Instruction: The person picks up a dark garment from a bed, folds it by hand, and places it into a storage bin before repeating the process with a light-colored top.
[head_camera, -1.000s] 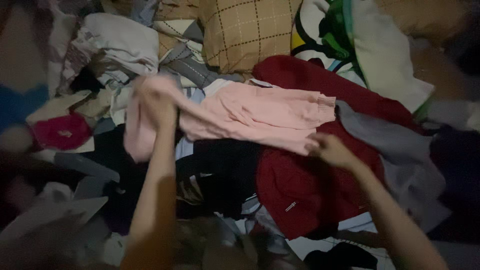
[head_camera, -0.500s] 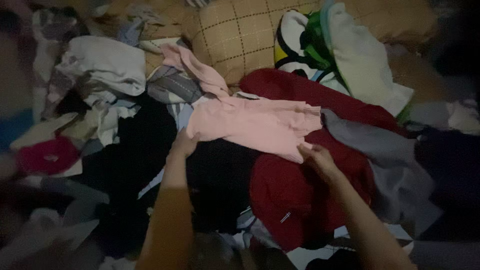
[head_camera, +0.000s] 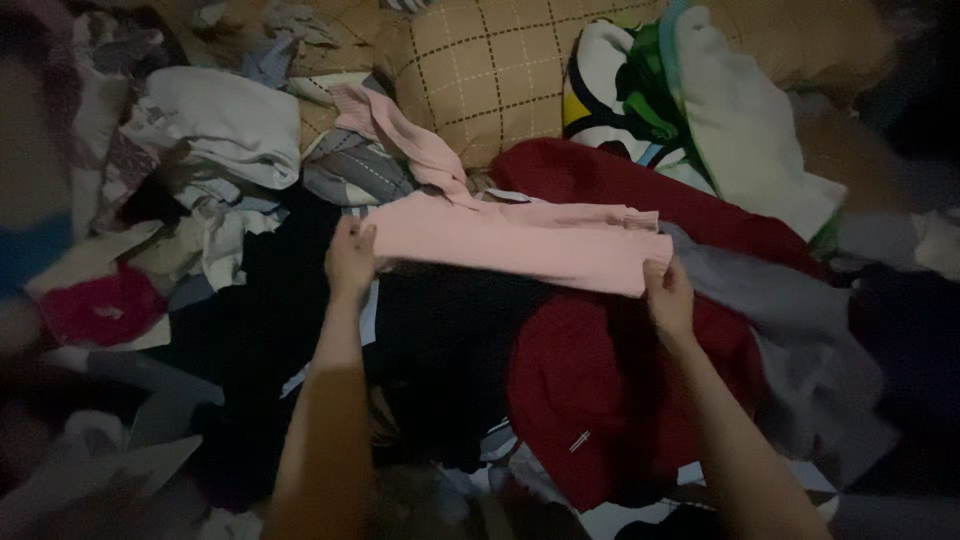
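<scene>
Pink garment (head_camera: 520, 240), edges pinched by left hand (head_camera: 350, 262), right hand (head_camera: 668, 296)

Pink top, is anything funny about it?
Yes. The pink top is spread flat between the left hand and right hand, but one sleeve trails away crooked over the messy clothes pile.

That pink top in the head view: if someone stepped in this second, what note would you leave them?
Left hand: grip on the near left edge of the pink top.
Right hand: grip on its near right corner.
The top lies spread flat over the clothes pile, on a dark red garment and a black garment; one pink sleeve trails up toward the checked cushion.
Done: body laid out flat.
Left: that sleeve lies loose, and no fold is visible yet.
</scene>
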